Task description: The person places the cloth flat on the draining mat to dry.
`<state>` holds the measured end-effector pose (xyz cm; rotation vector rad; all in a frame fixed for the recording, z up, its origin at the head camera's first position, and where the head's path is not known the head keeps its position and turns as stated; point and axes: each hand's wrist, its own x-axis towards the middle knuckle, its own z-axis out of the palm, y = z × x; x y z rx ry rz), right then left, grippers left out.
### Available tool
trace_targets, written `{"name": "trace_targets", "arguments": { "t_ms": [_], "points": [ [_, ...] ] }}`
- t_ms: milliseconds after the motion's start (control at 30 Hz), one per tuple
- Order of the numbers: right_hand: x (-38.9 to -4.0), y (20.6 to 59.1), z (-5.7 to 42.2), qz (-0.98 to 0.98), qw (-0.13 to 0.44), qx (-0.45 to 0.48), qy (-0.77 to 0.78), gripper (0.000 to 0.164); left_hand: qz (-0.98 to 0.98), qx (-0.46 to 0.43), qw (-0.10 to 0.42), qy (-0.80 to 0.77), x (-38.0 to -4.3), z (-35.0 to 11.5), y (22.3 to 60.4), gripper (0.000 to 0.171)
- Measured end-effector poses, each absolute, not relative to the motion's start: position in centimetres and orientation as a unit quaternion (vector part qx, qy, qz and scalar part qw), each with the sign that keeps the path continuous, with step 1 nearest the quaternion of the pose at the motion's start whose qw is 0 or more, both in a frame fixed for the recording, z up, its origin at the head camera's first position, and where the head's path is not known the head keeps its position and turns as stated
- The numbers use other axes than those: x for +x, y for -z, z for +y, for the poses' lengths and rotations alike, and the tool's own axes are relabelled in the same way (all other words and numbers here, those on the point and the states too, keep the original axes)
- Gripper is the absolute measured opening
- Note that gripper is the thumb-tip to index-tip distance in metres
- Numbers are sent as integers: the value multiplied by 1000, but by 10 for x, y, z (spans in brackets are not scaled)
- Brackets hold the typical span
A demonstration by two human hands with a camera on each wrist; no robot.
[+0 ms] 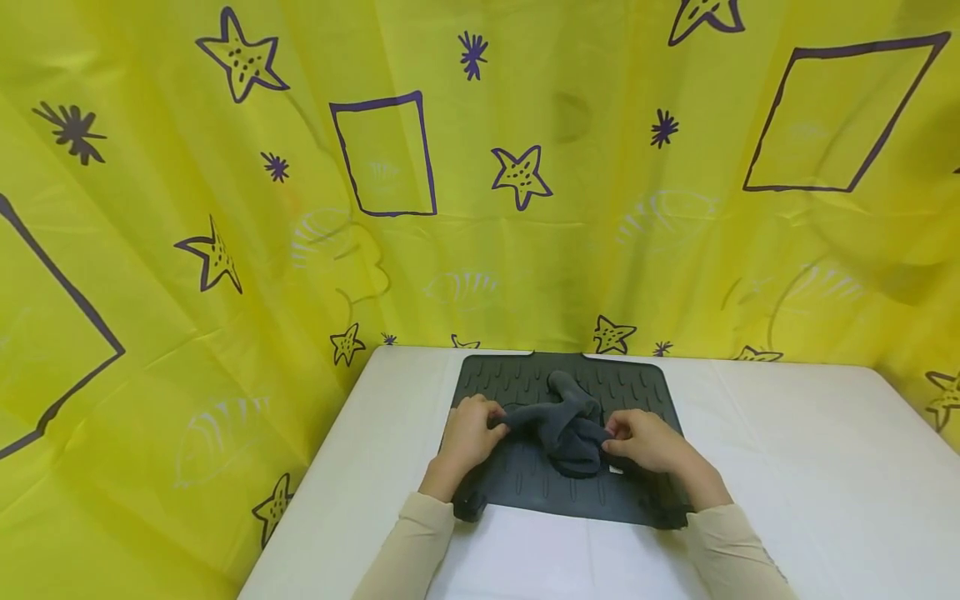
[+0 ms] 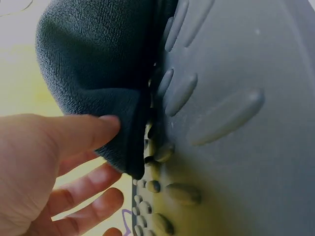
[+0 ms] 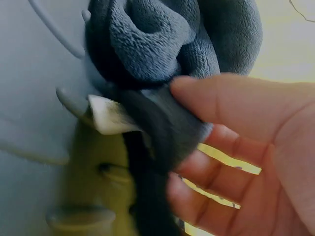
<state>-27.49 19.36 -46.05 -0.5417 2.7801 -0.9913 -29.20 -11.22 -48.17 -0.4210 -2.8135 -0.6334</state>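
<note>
A crumpled dark grey fleecy cloth (image 1: 572,433) lies bunched on a dark ribbed rubber mat (image 1: 525,483). At its left end my left hand (image 1: 470,432) pinches a corner; in the left wrist view the thumb lies on top of the cloth (image 2: 98,54) with the fingers underneath. My right hand (image 1: 651,440) pinches the opposite side between thumb and fingers. Close to that grip, a small white tag (image 3: 109,115) sticks out from the cloth's dark edge in the right wrist view. One rolled part of the cloth points toward the mat's far edge.
Under the mat is a white table (image 1: 810,450), reaching out to both sides. A yellow curtain (image 1: 465,250) with drawn stars and frames hangs behind it and along the left. The mat's near corners curl up beside my wrists.
</note>
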Motion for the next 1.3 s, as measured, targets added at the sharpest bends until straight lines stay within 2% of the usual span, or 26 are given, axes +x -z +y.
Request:
{"name": "trace_targets", "arguments": {
  "t_ms": [267, 500, 867, 1133, 1300],
  "points": [
    [-278, 457, 208, 931, 4, -143, 335, 9, -947, -103, 155, 261, -296, -119, 479, 11],
    [-279, 451, 224, 939, -42, -105, 326, 15, -942, -78, 162, 284, -298, -127, 474, 10],
    [-278, 450, 250, 934, -96, -58, 340, 13, -936, -62, 164, 306, -298, -136, 467, 11],
    [-279, 451, 257, 935, -82, -54, 342, 14, -933, -64, 163, 314, -298, -138, 466, 11],
    [-279, 451, 256, 938, -58, -59, 336, 15, -938, -61, 142, 310, -298, -139, 470, 14]
  ]
}}
